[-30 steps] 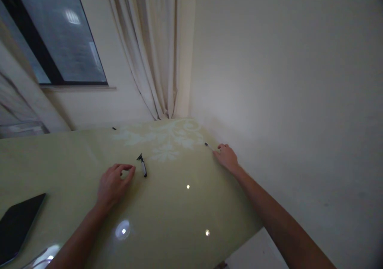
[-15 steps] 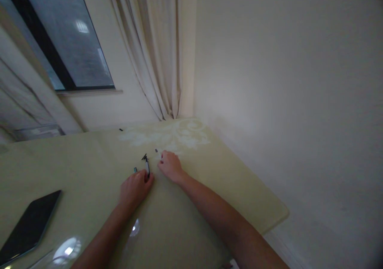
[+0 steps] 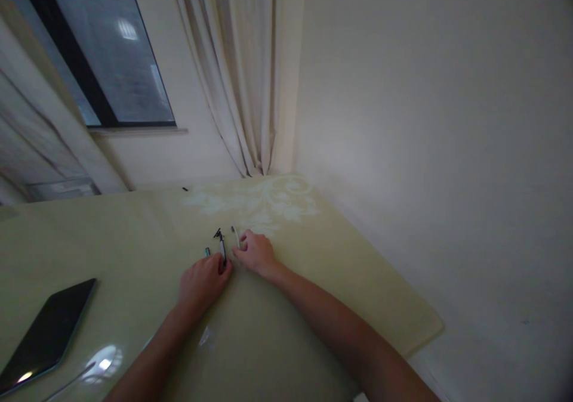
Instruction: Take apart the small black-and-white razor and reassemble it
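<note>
My left hand rests on the pale green table, its fingers curled around the near end of a thin black pen-like part. A tiny piece pokes out just above its fingertips. My right hand lies right beside it, fingers pinched on a slim pale stick-like part that points away from me. The two hands almost touch. The light is dim and the small parts are hard to make out.
A dark phone or tablet lies at the near left of the table, with a thin cable beside it. A curtain hangs in the corner, a window is at the left, and a wall stands close on the right.
My right hand came from the table's right edge to the middle, bringing the pale stick. My left hand moved forward and closed on the black part. The view shifted slightly.
</note>
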Available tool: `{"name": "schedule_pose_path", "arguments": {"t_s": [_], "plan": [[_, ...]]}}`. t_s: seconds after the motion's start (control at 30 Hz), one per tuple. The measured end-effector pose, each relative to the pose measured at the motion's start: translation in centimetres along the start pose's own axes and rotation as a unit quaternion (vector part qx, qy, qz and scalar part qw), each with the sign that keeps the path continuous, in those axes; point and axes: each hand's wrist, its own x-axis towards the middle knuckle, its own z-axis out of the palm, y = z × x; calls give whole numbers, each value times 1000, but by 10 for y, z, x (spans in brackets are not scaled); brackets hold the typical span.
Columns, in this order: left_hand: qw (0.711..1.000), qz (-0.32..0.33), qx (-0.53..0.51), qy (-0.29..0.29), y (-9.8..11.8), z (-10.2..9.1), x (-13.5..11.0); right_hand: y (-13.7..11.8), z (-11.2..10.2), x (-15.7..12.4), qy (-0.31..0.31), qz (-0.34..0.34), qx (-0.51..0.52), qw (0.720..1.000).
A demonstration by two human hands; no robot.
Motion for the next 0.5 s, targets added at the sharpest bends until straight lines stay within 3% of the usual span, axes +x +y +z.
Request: {"name": "schedule_pose_path", "arguments": {"t_s": [0.13,0.3,0.4,0.5], "plan": [[999,-24,-49,4,-12,-2,0,31,-18,-15,-15,-35,66,997],[991,-46,-99,71,-52,5,18,75,-36,-44,-6,-52,176,983],[991,-64,-95,68,-67,8,26,85,-36,-49,-12,-56,219,974],[992,-64,-98,53,-70,8,28,85,-33,-47,-15,-64,207,976]]}}
